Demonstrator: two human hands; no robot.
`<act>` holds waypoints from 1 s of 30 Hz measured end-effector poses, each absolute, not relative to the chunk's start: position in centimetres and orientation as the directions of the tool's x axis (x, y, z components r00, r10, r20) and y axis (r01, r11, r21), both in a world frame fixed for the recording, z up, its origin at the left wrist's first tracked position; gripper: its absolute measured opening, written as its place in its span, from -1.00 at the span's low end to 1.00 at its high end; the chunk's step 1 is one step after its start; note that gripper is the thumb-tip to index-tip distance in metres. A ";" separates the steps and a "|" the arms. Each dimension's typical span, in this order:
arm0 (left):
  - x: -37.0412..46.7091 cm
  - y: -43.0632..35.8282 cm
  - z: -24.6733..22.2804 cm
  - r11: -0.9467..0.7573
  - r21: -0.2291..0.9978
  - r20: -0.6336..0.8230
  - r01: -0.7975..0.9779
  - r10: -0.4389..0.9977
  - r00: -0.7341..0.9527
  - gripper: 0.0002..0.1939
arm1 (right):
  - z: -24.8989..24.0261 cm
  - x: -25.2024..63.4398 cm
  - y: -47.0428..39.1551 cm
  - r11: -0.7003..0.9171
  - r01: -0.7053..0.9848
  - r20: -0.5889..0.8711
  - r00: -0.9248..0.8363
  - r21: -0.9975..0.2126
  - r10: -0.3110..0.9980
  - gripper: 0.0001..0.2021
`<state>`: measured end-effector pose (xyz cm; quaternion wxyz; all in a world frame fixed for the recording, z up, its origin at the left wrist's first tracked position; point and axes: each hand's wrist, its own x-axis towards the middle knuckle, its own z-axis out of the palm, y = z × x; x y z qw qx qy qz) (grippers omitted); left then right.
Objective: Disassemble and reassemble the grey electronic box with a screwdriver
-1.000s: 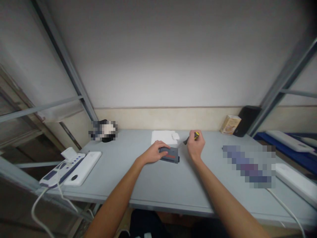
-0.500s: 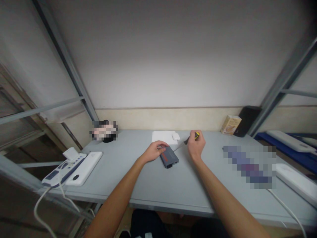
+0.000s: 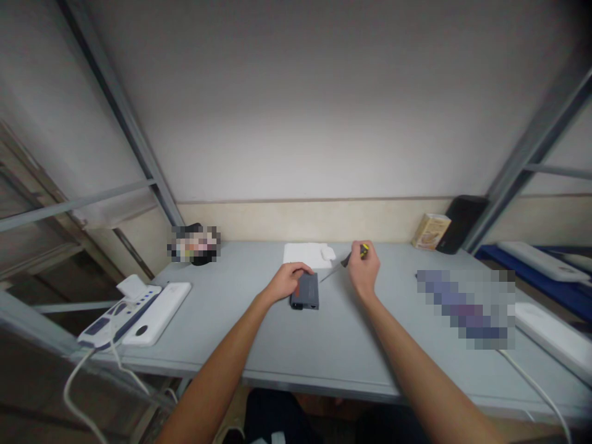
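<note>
A dark grey box-shaped device (image 3: 309, 290) with a reddish strip lies on the grey desk in front of me. My left hand (image 3: 287, 280) grips its left side and upper edge, with the fingers over the top. In my right hand (image 3: 364, 268) is a screwdriver (image 3: 346, 261) with a black and yellow handle, held in a closed fist. Its thin shaft slants down to the left, and the tip is just beside the device's right edge; whether they touch I cannot tell. Behind the device lies white paper (image 3: 303, 253) with a small white case (image 3: 328, 253) on it.
At the left are a power strip (image 3: 99, 327) and a white flat box (image 3: 160, 314) with cables. The back right holds a yellow carton (image 3: 431, 232) and a black speaker-like object (image 3: 462, 223). A blurred-out item lies at right, near a white cable (image 3: 531, 385).
The grey device has turned and shifted slightly left under my left hand. My right hand and the screwdriver have moved a little left.
</note>
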<state>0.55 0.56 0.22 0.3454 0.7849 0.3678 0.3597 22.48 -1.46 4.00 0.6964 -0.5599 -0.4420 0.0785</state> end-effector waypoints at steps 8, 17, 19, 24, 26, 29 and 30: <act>0.6 0.3 0.3 -0.463 0.819 0.287 0.340 0.843 0.456 -0.66 | 3.3 22.5 -1.0 0.308 0.387 0.483 0.531 -0.869 0.696 -0.69; 0.5 0.3 -0.2 -0.459 0.806 0.276 0.375 0.851 0.447 -0.65 | 3.2 22.3 -1.0 0.320 0.384 0.487 0.499 -0.866 0.717 -0.66; 0.4 0.3 -0.1 -0.484 0.783 0.294 0.391 0.841 0.453 -0.66 | 3.2 22.3 -1.0 0.322 0.381 0.487 0.501 -0.866 0.716 -0.66; 0.3 0.5 0.1 -0.545 0.733 0.362 0.408 0.820 0.444 -0.64 | 3.4 22.3 -1.1 0.328 0.376 0.489 0.509 -0.866 0.708 -0.67; 0.3 0.5 0.2 -0.581 0.704 0.400 0.408 0.799 0.448 -0.63 | 3.5 22.2 -1.1 0.332 0.381 0.495 0.509 -0.863 0.704 -0.66; 0.3 0.4 0.2 -0.575 0.704 0.387 0.416 0.802 0.454 -0.63 | 3.5 22.2 -1.2 0.342 0.388 0.508 0.504 -0.856 0.699 -0.65; 0.3 0.4 0.2 -0.562 0.713 0.371 0.419 0.810 0.454 -0.62 | 3.5 22.2 -1.2 0.344 0.388 0.509 0.502 -0.855 0.699 -0.65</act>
